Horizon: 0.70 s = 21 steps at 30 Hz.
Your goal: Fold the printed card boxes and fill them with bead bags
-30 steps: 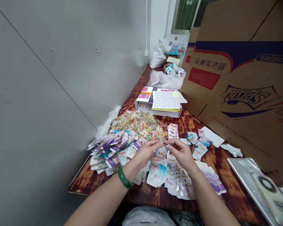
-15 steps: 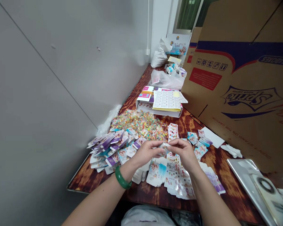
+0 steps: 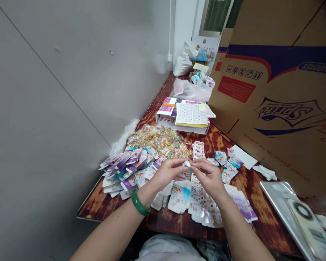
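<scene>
Above the near part of the table, my left hand [image 3: 168, 174] grips a small printed card box [image 3: 186, 170] by its left side. My right hand [image 3: 209, 177] pinches the same box at its upper right, where a white flap shows. Below the hands lie a fanned stack of blue-and-white box blanks [image 3: 180, 197] and shiny sticker sheets [image 3: 203, 206]. Purple-printed blanks [image 3: 240, 203] spread out by my right forearm. To the left is a heap of purple and blue card boxes [image 3: 130, 168]. Behind them is a pile of small clear packets with colourful pieces [image 3: 163, 139].
Several small boxes [image 3: 228, 163] lie at the right. Farther back sits a white box [image 3: 182, 127] topped with printed sheets [image 3: 191, 114]. A large carton [image 3: 277, 108] borders the right side, a grey wall [image 3: 57, 108] the left. A phone [image 3: 311, 224] rests near the right corner.
The small box has turned in my fingers, and more of its printed side and white flap shows. My right fingers have shifted slightly left along its top. The view has moved a little.
</scene>
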{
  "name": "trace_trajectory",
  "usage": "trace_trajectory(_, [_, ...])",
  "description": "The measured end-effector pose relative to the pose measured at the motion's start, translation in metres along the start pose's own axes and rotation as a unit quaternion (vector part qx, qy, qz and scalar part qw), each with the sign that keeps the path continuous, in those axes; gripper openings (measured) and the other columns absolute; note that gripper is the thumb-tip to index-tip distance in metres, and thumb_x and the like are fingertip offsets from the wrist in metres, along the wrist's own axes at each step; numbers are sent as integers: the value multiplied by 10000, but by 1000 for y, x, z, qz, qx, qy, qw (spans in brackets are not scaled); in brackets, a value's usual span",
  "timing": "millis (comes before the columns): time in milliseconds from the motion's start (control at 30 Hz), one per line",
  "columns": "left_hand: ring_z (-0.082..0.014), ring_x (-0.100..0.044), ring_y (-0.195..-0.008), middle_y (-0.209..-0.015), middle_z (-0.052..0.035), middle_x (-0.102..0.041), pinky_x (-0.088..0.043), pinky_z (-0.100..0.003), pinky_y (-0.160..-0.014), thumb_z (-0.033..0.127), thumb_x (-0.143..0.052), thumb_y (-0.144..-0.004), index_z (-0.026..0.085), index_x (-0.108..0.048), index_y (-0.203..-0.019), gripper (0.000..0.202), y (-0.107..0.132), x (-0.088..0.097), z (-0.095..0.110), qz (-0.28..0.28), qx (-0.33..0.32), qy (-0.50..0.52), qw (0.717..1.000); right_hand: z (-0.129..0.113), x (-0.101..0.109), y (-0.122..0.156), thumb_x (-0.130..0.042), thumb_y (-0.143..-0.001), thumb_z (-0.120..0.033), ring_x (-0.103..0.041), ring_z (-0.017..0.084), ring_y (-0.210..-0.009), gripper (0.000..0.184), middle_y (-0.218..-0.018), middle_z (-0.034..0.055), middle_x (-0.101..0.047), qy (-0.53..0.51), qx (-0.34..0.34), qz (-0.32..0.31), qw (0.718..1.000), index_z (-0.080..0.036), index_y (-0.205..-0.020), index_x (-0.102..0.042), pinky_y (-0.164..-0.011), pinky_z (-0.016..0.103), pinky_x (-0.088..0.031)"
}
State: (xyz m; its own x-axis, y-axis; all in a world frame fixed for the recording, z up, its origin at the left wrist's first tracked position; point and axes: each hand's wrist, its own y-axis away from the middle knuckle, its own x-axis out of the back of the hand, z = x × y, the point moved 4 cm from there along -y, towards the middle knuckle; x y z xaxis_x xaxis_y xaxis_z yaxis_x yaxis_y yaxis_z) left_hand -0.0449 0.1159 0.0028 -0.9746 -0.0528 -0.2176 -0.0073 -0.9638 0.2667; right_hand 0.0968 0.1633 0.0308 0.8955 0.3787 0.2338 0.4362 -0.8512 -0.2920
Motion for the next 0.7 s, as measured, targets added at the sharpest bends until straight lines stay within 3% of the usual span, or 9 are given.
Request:
trace_trajectory(133, [-176,-628,-816,-960,-61,-672,-506,-276,-680,249,-707,-660,196,-667,-1026,372,-1,-1,2,-18,-6,-33,999,3,2,-3,-692,-668,-327,-534,135,-558,144,-706,30,-613,-85,-101,-27,991,-192,-667,-643,-465,254,-441])
trace_trajectory(200, [-171,-629,-803,-953,-57,-674,-502,-274,-683,257,-708,-663,198,-668,-1022,366,-1,-1,3,-27,-11,-41,999,4,2,-5,-698,-657,-313,-519,125,-545,142,-703,27,-611,-86,-108,-32,990,-187,-663,-633,-470,250,-430])
trace_trajectory(367, [-158,-624,-774,-904,-47,-668,-506,-258,-652,273,-713,-662,196,-671,-1011,360,-1,-1,3,-15,1,-28,999,-1,3,-5,-622,-727,-262,-558,167,-666,94,-705,39,-603,20,-1,-13,1000,-198,-658,-617,-566,279,-449])
trace_trajectory(500, [-151,-620,-735,-924,-61,-652,-530,-271,-622,299,-732,-643,183,-660,-1034,414,1,-2,0,-7,21,17,1000,-8,-1,2,-551,-792,-245,-580,191,-772,101,-811,63,-621,97,75,-39,992,-214,-744,-635,-621,293,-465])
trace_trajectory(700, [-136,-620,-711,-961,-73,-645,-547,-252,-591,290,-722,-660,180,-639,-1078,440,5,-3,5,-7,25,37,999,-5,-1,10,-551,-818,-243,-578,196,-859,162,-929,74,-618,91,73,-36,993,-236,-941,-657,-639,285,-475])
